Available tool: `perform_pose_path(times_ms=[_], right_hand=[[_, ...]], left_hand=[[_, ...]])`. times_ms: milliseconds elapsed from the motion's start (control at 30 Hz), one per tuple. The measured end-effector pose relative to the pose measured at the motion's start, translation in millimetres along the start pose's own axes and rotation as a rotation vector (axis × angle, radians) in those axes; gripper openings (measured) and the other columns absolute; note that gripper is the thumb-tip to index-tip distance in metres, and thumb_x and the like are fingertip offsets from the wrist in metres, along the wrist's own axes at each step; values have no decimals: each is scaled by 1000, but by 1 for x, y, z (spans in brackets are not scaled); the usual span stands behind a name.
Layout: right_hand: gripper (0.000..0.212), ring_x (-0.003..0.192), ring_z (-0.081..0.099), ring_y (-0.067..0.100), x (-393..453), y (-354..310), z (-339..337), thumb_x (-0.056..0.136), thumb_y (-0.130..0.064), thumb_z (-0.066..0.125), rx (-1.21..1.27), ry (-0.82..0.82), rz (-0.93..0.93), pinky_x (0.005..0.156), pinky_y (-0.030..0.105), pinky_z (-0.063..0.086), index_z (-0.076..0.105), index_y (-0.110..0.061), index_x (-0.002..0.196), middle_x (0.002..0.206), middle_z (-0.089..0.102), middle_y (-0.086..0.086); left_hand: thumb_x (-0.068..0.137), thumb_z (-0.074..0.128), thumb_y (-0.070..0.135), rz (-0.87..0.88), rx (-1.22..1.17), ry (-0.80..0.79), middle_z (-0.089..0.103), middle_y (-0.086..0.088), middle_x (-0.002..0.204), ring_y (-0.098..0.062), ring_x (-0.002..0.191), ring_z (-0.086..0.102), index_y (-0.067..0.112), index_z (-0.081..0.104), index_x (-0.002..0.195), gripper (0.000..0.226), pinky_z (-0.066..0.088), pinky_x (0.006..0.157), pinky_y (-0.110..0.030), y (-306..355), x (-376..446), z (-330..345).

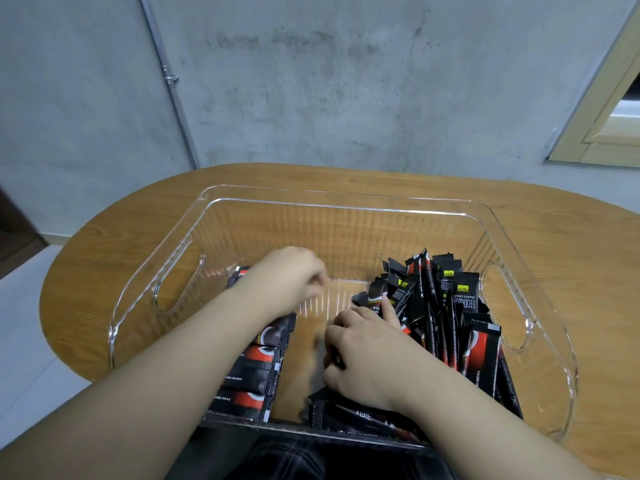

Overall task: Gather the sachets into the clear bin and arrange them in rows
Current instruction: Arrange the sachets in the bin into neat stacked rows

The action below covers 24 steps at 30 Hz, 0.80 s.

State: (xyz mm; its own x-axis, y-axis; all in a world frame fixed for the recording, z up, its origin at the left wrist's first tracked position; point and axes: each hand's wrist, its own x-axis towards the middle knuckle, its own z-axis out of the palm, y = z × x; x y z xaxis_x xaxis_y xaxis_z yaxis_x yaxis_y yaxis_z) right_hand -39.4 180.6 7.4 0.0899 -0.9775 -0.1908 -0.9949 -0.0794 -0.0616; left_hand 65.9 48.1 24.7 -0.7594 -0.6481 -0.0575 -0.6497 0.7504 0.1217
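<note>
A clear bin (346, 206) sits on the wooden table in front of me. Both hands are inside it. Black-and-red sachets lie flat in a neat row (258, 368) along the bin's left side. A loose heap of sachets (446, 306) leans against the right wall. Several more lie at the near edge (349, 415). My left hand (294, 275) hovers over the far end of the left row, fingers curled and blurred; what it holds cannot be made out. My right hand (367, 351) is curled around a dark sachet, its index finger touching a sachet (377, 296) at the heap's edge.
The oval wooden table (104, 258) stands against a grey concrete wall (311, 81). A metal pipe (169, 81) runs down the wall at the left. A window frame (609, 116) is at the upper right. The middle of the bin floor shows bare.
</note>
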Motion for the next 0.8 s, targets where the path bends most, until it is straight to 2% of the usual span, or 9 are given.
perform_pose_path(times_ms=[100, 167, 300, 400, 467, 567, 700, 800], right_hand=[[63, 136, 25, 27, 1, -1, 0, 79, -50, 27, -13, 4, 3, 113, 59, -6, 51, -14, 125, 138, 40, 12], [70, 137, 24, 28, 1, 0, 2, 71, -48, 23, -18, 10, -4, 111, 59, -7, 50, -13, 126, 138, 40, 13], [55, 132, 29, 29, 1, 0, 2, 86, -47, 34, -31, 5, 7, 113, 60, -6, 51, -12, 125, 129, 44, 13], [48, 131, 29, 30, 1, 0, 1, 89, -43, 42, -18, -3, 7, 113, 60, -7, 50, -13, 126, 129, 43, 13], [47, 130, 30, 30, 1, -1, 1, 89, -42, 41, -19, -2, 5, 113, 60, -7, 50, -13, 126, 128, 43, 13], [47, 130, 31, 30, 1, -1, 0, 90, -42, 41, -20, 4, 5, 112, 61, -7, 50, -13, 126, 128, 44, 12], [46, 130, 32, 28, 0, 0, 1, 90, -42, 40, -14, 13, 6, 112, 62, -5, 51, -14, 124, 129, 45, 10], [44, 129, 34, 28, 0, -1, 1, 89, -41, 41, 8, 8, 14, 112, 61, -4, 52, -15, 122, 129, 45, 8]], left_hand=[[92, 57, 22, 169, -1, -161, 54, -1, 123, -20, 113, 51, 21, 60, 125, 33, 41, 93, -33, 26, 22, 9], [94, 52, 20, 224, 48, -237, 50, -3, 122, -24, 108, 53, 17, 59, 122, 29, 43, 89, -38, 32, 32, 14], [95, 50, 21, 296, 130, -236, 51, -1, 116, -23, 97, 54, 13, 61, 111, 21, 44, 78, -36, 34, 42, 13], [95, 47, 22, 347, 209, -226, 53, 0, 110, -18, 80, 48, 11, 62, 105, 21, 42, 70, -34, 35, 42, 11], [94, 45, 21, 370, 247, -203, 55, -1, 105, -19, 77, 47, 9, 64, 100, 23, 41, 68, -33, 37, 40, 12], [92, 45, 17, 348, 271, -139, 55, -1, 98, -23, 81, 56, 9, 66, 95, 23, 43, 66, -35, 32, 40, 12], [82, 52, 12, 296, 188, 119, 59, -3, 92, -28, 77, 59, 7, 68, 86, 17, 47, 60, -35, 10, 30, -1], [81, 52, 11, 162, 156, 265, 59, -3, 90, -26, 78, 58, 7, 66, 83, 15, 49, 64, -40, -1, 9, -19]])
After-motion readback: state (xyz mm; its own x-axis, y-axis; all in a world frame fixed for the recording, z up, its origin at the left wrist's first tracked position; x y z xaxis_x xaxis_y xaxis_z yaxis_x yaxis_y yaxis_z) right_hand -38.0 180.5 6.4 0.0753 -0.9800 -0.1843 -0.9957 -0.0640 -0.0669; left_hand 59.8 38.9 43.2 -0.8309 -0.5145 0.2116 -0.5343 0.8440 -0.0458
